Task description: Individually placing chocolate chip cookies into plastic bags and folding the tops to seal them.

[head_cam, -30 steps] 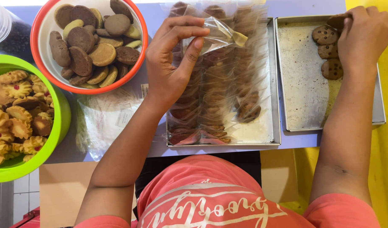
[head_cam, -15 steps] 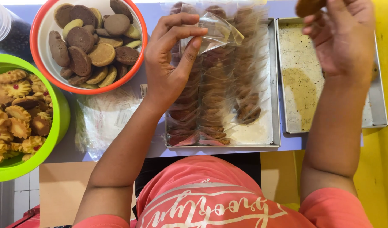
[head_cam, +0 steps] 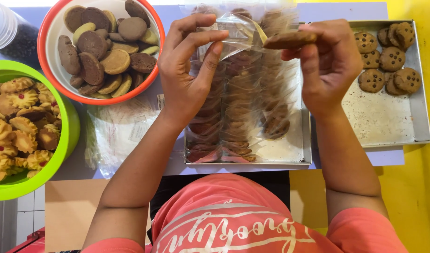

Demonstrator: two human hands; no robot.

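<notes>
My left hand [head_cam: 187, 70] pinches a small clear plastic bag [head_cam: 240, 30] and holds its mouth toward the right. My right hand [head_cam: 329, 63] grips a brown chocolate-chip cookie [head_cam: 290, 40] flat between thumb and fingers, its edge right at the bag's mouth. Both hands hover over a metal tray [head_cam: 290, 150] filled with rows of bagged cookies [head_cam: 233, 117]. To the right lies a second metal tray [head_cam: 388, 122] with several chocolate-chip cookies [head_cam: 385, 58] in its far corner.
An orange-rimmed bowl [head_cam: 151, 28] of brown and tan round cookies stands at the far left of the trays. A green bowl [head_cam: 67, 136] of yellow pressed cookies sits at the left edge. A stack of empty clear bags [head_cam: 116, 133] lies between them. A clear container [head_cam: 9, 33] stands in the far left corner.
My right hand lifted a cookie from the right tray and carried it left to the bag's mouth. My left hand kept hold of the bag in about the same place.
</notes>
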